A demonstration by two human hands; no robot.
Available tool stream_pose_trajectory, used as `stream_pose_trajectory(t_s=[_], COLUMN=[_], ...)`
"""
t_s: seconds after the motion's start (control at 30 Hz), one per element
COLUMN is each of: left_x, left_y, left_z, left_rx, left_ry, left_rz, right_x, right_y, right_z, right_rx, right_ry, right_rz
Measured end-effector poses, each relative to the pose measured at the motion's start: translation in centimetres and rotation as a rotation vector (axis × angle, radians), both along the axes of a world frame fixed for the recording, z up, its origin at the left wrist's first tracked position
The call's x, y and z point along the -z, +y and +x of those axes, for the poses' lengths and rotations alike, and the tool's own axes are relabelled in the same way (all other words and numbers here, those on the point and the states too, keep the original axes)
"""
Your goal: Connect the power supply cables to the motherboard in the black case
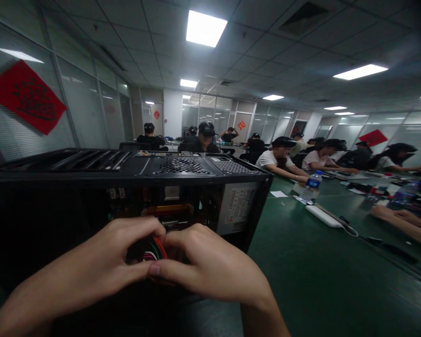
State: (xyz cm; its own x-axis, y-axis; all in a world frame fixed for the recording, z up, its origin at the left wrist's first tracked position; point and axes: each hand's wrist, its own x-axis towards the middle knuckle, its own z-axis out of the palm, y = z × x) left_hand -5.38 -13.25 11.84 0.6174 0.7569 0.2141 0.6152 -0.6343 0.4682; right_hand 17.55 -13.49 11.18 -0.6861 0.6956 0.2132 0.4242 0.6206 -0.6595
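An open black computer case (210,180) lies before me, its inside facing me. My left hand (115,257) and my right hand (206,264) meet in front of the opening, thumbs touching. Between them runs a bundle of coloured cables (157,250), with red, green, white and purple strands. Both hands are closed round this bundle; the fingertips are partly hidden behind the hands. Inside the case, at the right, sits a power supply (236,206) with a printed label. Circuit boards and an orange strip (171,209) show dimly behind my hands.
On the green table (284,271) to the right stand a water bottle (312,186) and a white power strip (323,216) with a cable. A person's forearms (403,222) rest at the right edge. Several people sit working at tables farther back.
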Motion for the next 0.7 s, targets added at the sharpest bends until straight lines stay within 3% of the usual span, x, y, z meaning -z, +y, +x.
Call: stream_pose_trajectory(t_s=[0.27, 0.53, 0.7], left_x=[1.8, 0.3, 0.2], left_y=[-0.7, -1.0, -0.9], left_z=[-2.2, -1.1, -0.7], left_rx=[-0.058, -0.074, -0.088], left_ry=[-0.028, -0.12, -0.103], left_rz=[0.198, 0.328, 0.386], right_x=[0.0, 0.7, 1.1], right_y=[0.8, 1.5, 2.2], right_z=[0.4, -0.2, -0.5], right_rx=[-0.023, -0.024, -0.036], right_ry=[0.133, 0.33, 0.415], right_rz=[-0.133, -0.334, -0.385])
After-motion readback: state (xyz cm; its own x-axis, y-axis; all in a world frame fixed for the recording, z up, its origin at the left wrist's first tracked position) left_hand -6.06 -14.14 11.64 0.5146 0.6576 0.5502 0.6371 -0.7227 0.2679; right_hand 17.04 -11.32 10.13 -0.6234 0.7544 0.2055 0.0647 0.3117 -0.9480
